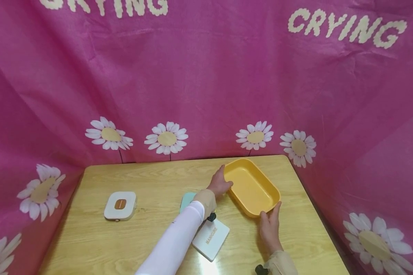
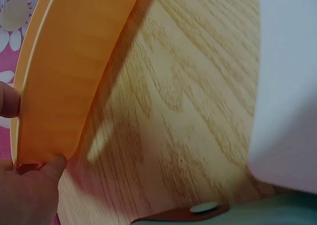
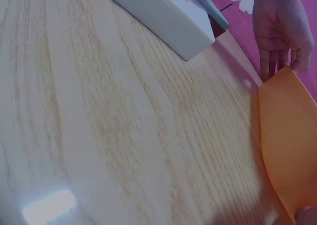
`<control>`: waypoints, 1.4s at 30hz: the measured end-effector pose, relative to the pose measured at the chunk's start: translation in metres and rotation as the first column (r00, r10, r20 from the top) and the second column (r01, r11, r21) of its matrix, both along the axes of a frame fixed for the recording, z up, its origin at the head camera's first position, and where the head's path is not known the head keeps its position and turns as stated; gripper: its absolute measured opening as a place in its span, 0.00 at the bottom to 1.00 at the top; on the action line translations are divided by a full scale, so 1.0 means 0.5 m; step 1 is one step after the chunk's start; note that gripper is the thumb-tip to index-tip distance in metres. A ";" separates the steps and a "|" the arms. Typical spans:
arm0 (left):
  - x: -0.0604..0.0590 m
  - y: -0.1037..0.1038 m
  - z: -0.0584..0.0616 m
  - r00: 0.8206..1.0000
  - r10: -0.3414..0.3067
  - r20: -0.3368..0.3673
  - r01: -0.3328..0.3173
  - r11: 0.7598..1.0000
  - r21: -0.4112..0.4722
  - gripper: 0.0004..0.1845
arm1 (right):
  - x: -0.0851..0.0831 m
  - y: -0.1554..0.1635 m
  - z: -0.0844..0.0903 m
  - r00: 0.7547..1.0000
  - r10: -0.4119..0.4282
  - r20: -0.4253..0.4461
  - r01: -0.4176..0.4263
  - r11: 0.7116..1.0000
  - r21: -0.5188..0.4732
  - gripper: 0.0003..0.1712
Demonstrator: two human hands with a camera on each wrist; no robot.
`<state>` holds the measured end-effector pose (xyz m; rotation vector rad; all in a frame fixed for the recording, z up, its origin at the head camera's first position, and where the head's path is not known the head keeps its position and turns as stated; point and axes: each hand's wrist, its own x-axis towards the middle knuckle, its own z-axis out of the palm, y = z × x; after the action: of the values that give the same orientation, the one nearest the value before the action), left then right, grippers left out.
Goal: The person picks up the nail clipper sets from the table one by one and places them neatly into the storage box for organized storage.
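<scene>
A yellow rectangular tray [image 1: 249,185] with rounded corners is held between both hands at the right side of the table. My left hand [image 1: 219,183] grips its left rim near the far corner; in the left wrist view, fingertips [image 2: 58,163] lie against the orange-looking outer wall [image 2: 74,71]. At the near right corner, my right hand [image 1: 270,229] holds the rim between thumb and fingers. Only a fingertip [image 3: 306,216] of it shows in the right wrist view, at the lower right. The tray's inside looks bare.
Below my left forearm lies a white flat box [image 1: 211,238] marked MANICURE, beside a teal item [image 1: 187,200] partly hidden by the sleeve. A white rounded-square case [image 1: 121,206] with a brown label stands at the left of the wooden table [image 1: 151,179]. Pink flowered cloth [image 1: 206,88] surrounds the table.
</scene>
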<state>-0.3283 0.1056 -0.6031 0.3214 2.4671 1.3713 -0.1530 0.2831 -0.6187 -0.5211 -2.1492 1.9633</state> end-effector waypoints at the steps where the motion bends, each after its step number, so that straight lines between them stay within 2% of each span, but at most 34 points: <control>1: 0.000 0.000 0.000 1.000 -0.001 -0.006 0.001 1.000 -0.006 0.48 | -0.001 0.003 -0.004 1.000 0.001 0.009 -0.001 1.000 0.005 0.53; 7: -0.004 -0.002 -0.002 1.000 -0.011 0.005 0.011 1.000 -0.015 0.49 | -0.007 0.013 -0.013 0.999 0.023 0.027 -0.023 1.000 -0.002 0.53; 11: -0.006 -0.008 -0.004 0.998 -0.027 0.050 0.028 1.000 -0.014 0.50 | -0.008 0.015 -0.021 0.998 0.036 0.052 -0.037 0.999 0.017 0.53; 18: -0.006 -0.020 0.002 0.998 -0.043 0.038 0.044 0.999 -0.023 0.48 | -0.010 0.013 -0.023 0.996 0.051 0.066 -0.056 0.996 0.063 0.53; 26: -0.002 -0.032 0.004 0.999 -0.003 0.045 0.003 1.000 -0.003 0.47 | -0.024 0.013 -0.025 0.995 0.077 0.061 -0.081 0.994 0.074 0.52; 34: -0.005 -0.042 0.003 0.999 0.013 0.033 -0.013 1.000 -0.019 0.48 | -0.035 0.013 -0.030 0.993 0.110 0.031 -0.111 0.993 0.028 0.50; 42: -0.012 -0.049 0.003 0.999 0.029 0.042 -0.028 1.000 -0.008 0.48 | -0.043 0.012 -0.014 0.990 0.132 0.041 -0.133 0.991 0.030 0.51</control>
<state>-0.3341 0.0809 -0.6018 0.2542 2.4513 1.3653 -0.1747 0.2893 -0.6258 -0.4245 -2.2900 1.9970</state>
